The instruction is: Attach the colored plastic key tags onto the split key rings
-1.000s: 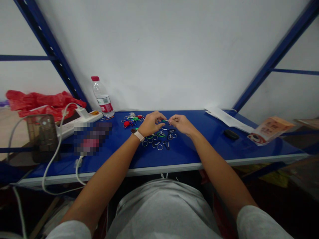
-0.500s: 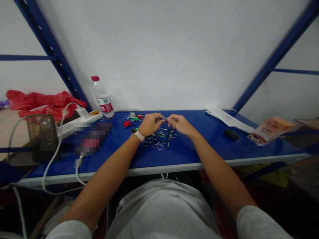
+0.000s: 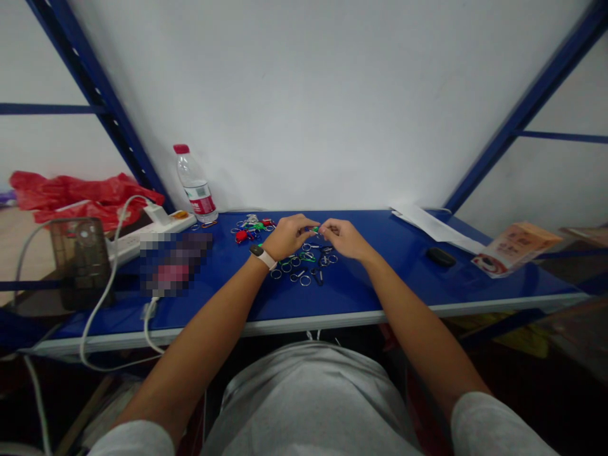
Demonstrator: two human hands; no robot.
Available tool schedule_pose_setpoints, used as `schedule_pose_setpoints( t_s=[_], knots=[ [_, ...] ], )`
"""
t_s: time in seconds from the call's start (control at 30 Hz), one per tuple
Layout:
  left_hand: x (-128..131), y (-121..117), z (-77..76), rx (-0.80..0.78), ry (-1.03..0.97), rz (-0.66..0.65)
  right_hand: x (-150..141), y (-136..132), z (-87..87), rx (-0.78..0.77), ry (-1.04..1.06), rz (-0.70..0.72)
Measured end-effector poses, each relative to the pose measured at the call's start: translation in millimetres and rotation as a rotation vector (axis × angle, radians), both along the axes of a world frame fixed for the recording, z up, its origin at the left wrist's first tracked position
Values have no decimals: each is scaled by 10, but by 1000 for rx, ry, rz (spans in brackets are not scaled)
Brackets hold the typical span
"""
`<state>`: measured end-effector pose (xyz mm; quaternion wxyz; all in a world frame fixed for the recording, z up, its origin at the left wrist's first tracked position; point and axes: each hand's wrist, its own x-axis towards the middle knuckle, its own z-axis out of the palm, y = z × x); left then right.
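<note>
My left hand, with a watch on a pale strap at its wrist, pinches a small green carabiner, largely covered by the fingers. Close on its right, my right hand has its thumb and forefinger pressed together. What sits in those fingertips is too small to make out. Below both hands lie loose key rings and dark carabiners, along with another green carabiner. Past my left hand is a pile of coloured carabiners and rings, with a round red piece beside it.
A water bottle stands at the back left of the blue table. Nearer lie a power strip, a blurred-out phone and a white cable. White papers, a black case and an orange-white box are right.
The fingertips of both hands have shifted slightly, and more of the green carabiner shows between them. The right fingers sit a little farther right. The things on the table look unchanged.
</note>
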<state>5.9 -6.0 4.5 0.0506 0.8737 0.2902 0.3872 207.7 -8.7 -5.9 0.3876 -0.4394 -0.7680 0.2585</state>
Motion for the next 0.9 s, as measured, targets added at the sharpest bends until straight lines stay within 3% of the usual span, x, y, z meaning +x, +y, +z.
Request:
schedule_pose_setpoints(
  t_s=[0.27, 0.57, 0.9],
  knots=[
    [26, -11, -12, 107, 38, -13, -31, -34, 10, 23, -11, 16],
    [54, 17, -64, 161, -70, -14, -39, -39, 12, -26, 105, 63],
    [69, -23, -54, 135, -83, -4, -70, -65, 20, -93, 185, 73]
  ],
)
